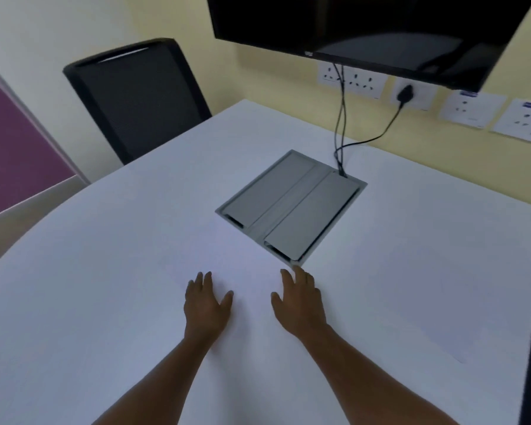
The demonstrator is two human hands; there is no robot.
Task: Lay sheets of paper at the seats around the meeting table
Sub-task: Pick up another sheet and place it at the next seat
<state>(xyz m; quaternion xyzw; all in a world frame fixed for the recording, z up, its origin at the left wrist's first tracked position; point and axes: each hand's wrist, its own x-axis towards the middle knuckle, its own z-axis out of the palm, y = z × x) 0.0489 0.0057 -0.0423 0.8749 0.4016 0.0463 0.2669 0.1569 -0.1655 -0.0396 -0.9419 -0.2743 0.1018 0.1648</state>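
White on white leaves any sheet edge under the left hand (207, 305) and right hand (299, 302) untraceable on the table (105, 302), while the screen (365, 29) at one o'clock is cropped above and the blurred chair (135, 96) at eleven hides its seat.

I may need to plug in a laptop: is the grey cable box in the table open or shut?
Shut: both flaps of the cable box lie flat.

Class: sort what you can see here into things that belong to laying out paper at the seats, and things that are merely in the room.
Belongs to the job: meeting table; black chair; left hand and right hand, both open and flat; a faint sheet, possibly paper.

Just there: cable box; cables; wall sockets; screen.
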